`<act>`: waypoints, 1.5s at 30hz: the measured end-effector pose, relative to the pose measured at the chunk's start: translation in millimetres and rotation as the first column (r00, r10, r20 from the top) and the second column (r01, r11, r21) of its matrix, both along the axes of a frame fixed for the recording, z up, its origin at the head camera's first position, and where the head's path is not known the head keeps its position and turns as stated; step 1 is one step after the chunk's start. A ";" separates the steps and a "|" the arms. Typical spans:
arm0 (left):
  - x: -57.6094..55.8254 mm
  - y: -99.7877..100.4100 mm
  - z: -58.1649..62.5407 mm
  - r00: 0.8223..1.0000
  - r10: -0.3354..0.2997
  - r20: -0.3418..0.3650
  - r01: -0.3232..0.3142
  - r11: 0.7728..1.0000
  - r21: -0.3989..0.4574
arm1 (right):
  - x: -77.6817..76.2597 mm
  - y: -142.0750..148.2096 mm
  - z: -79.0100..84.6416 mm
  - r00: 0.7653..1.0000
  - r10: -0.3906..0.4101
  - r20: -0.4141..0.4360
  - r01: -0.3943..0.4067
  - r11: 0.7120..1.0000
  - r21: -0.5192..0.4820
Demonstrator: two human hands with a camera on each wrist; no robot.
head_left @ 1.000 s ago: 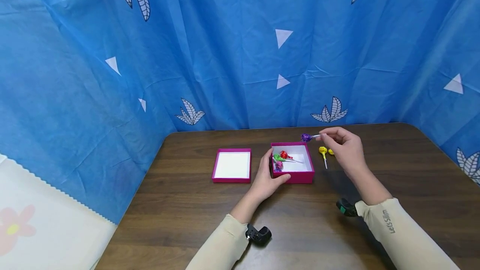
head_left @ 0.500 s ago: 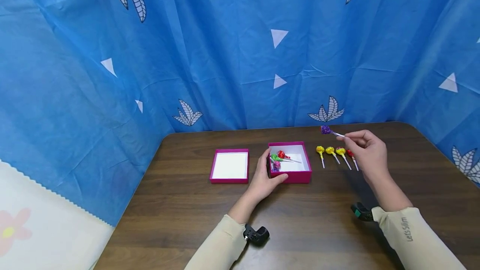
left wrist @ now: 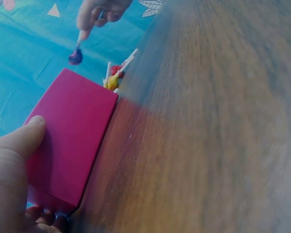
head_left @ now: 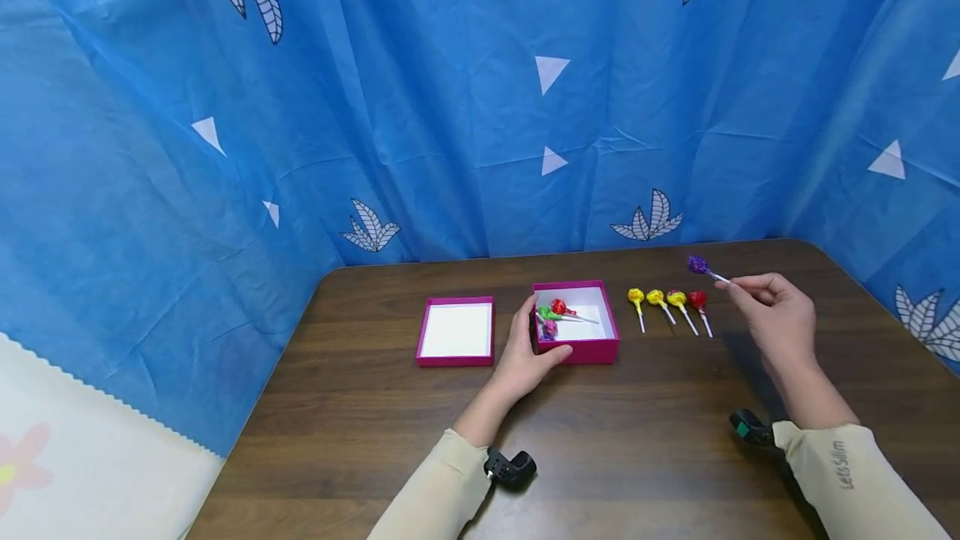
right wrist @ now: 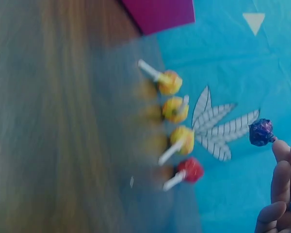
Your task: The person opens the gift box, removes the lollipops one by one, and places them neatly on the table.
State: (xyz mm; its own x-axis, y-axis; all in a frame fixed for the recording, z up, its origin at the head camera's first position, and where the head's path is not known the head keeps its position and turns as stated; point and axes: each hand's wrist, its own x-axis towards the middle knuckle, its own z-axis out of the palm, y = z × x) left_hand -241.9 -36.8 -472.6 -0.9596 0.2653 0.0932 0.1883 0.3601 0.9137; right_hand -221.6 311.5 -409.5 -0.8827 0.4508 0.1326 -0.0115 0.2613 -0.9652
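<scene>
My left hand (head_left: 521, 363) holds a magenta box (head_left: 596, 352) at its near left corner, thumb on the front wall and fingers along the left side. Inside the open box lie a red lollipop (head_left: 559, 307), a green lollipop (head_left: 547, 314) and a pink-and-purple lollipop (head_left: 549, 329). By its white stick, my right hand (head_left: 782, 319) pinches a purple lollipop (head_left: 697, 264), raised above the table at the right. In the right wrist view the purple wrapper (right wrist: 261, 132) shows just past the fingertips, which hide most of the stick.
Right of the box, three yellow lollipops (head_left: 656, 298) and one red lollipop (head_left: 697, 300) lie in a row, sticks towards me. The box's lid (head_left: 455, 361) lies white inside up, left of the box. A blue curtain (head_left: 450, 107) hangs behind the wooden table (head_left: 600, 440).
My right hand has carried the purple lollipop rightwards, from above the box's far right corner to beyond the row, uncovering the lollipops there. My left hand stays on the box.
</scene>
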 end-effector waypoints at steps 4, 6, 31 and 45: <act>0.6 -0.8 2.0 1.000 0.002 -0.002 -0.002 1.000 -0.002 | 4.2 11.7 -6.5 0.999 -0.014 0.030 0.015 1.000 -0.020; 0.7 -0.5 2.6 1.000 0.003 -0.005 -0.003 1.000 -0.006 | 6.3 16.9 -9.7 0.999 -0.014 0.046 0.015 0.999 -0.030; -1.0 -0.1 1.9 1.000 -0.010 -0.013 0.010 1.000 -0.007 | 8.8 28.0 -31.9 0.950 -0.100 0.296 0.022 0.967 0.254; -0.5 -0.6 -0.1 1.000 -0.005 -0.013 0.005 1.000 -0.007 | 6.8 30.6 -36.4 0.927 -0.136 0.350 -0.056 0.871 0.488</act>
State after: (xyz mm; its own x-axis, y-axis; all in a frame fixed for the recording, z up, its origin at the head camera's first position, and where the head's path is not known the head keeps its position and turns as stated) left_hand -242.4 -37.4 -472.8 -0.9571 0.2707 0.1037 0.2019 0.3656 0.9086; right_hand -214.9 342.1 -446.0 -0.8926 0.4505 0.0169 0.3331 0.6846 -0.6484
